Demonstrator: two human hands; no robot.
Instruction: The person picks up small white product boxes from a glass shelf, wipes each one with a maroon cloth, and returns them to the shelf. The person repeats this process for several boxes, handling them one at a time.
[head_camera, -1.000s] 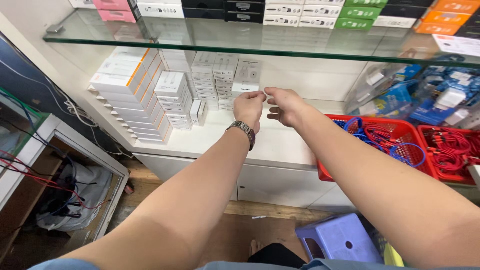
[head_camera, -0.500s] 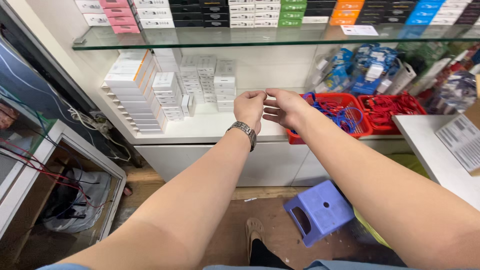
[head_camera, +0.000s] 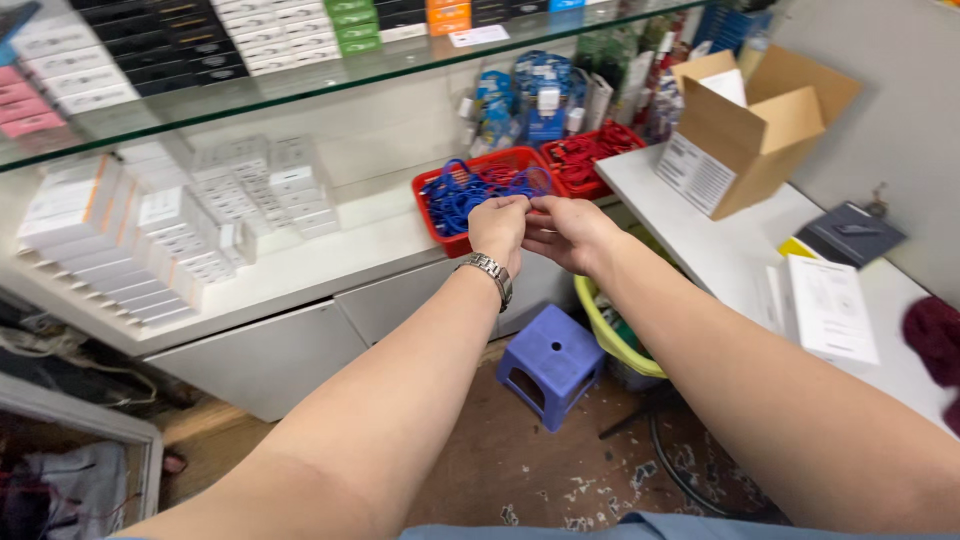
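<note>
My left hand (head_camera: 497, 228), with a metal wristwatch (head_camera: 489, 271) on the wrist, is curled and meets the fingertips of my right hand (head_camera: 566, 233) in mid-air. Both hands hover just in front of a red basket (head_camera: 427, 208) full of blue cables (head_camera: 462, 192) on the white shelf. Whether something small is pinched between the fingers is hidden. A second red basket with red cables (head_camera: 586, 155) stands right behind it.
Stacks of white boxes (head_camera: 170, 240) fill the left of the shelf under a glass shelf (head_camera: 300, 85) of coloured boxes. An open cardboard box (head_camera: 750, 130) and a flat white box (head_camera: 826, 306) lie on the right counter (head_camera: 720, 250). Below are a blue stool (head_camera: 550, 362) and a yellow-green bin (head_camera: 598, 330).
My view and both hands have swung right, away from the stacked white boxes to the red basket of blue cables. The hands stay joined at the fingertips.
</note>
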